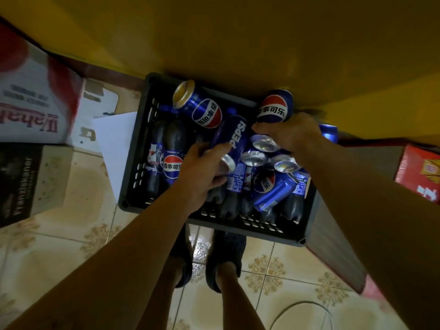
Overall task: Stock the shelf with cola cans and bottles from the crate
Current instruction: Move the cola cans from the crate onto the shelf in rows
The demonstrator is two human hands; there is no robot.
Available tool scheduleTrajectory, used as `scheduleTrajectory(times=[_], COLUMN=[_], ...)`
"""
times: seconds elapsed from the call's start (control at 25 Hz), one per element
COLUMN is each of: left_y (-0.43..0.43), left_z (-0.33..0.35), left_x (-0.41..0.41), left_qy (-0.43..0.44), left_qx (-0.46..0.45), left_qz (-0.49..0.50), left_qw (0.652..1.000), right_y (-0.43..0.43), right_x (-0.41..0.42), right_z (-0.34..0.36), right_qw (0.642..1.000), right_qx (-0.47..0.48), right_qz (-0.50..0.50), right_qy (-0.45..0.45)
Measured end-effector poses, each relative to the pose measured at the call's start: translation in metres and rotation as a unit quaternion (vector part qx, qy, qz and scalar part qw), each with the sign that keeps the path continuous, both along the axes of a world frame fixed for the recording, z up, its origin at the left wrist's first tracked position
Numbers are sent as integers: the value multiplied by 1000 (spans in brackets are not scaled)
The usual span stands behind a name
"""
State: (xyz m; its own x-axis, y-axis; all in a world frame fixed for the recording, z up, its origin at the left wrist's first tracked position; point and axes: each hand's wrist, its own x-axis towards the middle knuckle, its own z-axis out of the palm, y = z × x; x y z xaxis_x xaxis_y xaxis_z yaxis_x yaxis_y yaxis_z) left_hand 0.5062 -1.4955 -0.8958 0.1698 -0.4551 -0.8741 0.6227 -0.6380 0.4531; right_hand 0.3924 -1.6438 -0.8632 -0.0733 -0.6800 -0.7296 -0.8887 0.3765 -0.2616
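A black plastic crate [133, 177] stands on the tiled floor, filled with blue cola cans and dark cola bottles [175, 151]. My left hand [202, 175] grips a slim blue can [234, 136] that points up and away over the crate's middle. My right hand [289, 135] holds another blue can [273, 107] by its lower end, above the crate's far right corner. A loose can [197, 104] lies tilted at the crate's back. Several can tops [264, 142] show below my right hand. The yellow shelf front [238, 44] rises just behind the crate.
Cardboard boxes [35, 96] are stacked at the left, with a white sheet [114, 144] leaning beside the crate. A red box [419, 172] sits at the right behind a grey panel [333, 244]. My feet [226, 256] stand right before the crate; a cable [302, 308] lies on the floor.
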Motion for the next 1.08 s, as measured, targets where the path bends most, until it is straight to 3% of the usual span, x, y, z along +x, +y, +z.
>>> scheduleTrajectory(times=[0.08, 0.2, 0.32, 0.48, 0.6, 0.68, 0.76, 0.92, 1.08], left_y=[26, 54, 63, 67, 73, 78, 81, 84, 86], left_z=[14, 31, 51, 94, 140, 183, 240, 355, 452], left_x=[17, 40, 52, 62, 73, 77, 79, 83, 77], left_qy=[98, 163, 184, 225, 241, 241, 227, 237, 147], left_qx=[-4, -45, -87, -124, -170, -188, -203, -220, -223], left_qz=[5, -18, -33, -32, -51, -65, -86, -59, -56], left_qw=[995, 985, 978, 966, 954, 950, 949, 944, 962], right_y=[-2, 1, 5, 47, 89, 112, 126, 149, 164], right_x=[3, 7, -4, -25, -22, -14, -7, 0, 7], right_z=[3, 1, 13, 59, 113, 163, 225, 342, 432], right_qw=[1000, 999, 969, 862, 760, 715, 722, 792, 827], right_qx=[14, 41, 146, 286, 300, 281, 254, 198, 106], right_qz=[-6, -21, -153, -289, -365, -380, -362, -275, -197], right_qy=[-5, -24, -131, -304, -446, -515, -531, -508, -516])
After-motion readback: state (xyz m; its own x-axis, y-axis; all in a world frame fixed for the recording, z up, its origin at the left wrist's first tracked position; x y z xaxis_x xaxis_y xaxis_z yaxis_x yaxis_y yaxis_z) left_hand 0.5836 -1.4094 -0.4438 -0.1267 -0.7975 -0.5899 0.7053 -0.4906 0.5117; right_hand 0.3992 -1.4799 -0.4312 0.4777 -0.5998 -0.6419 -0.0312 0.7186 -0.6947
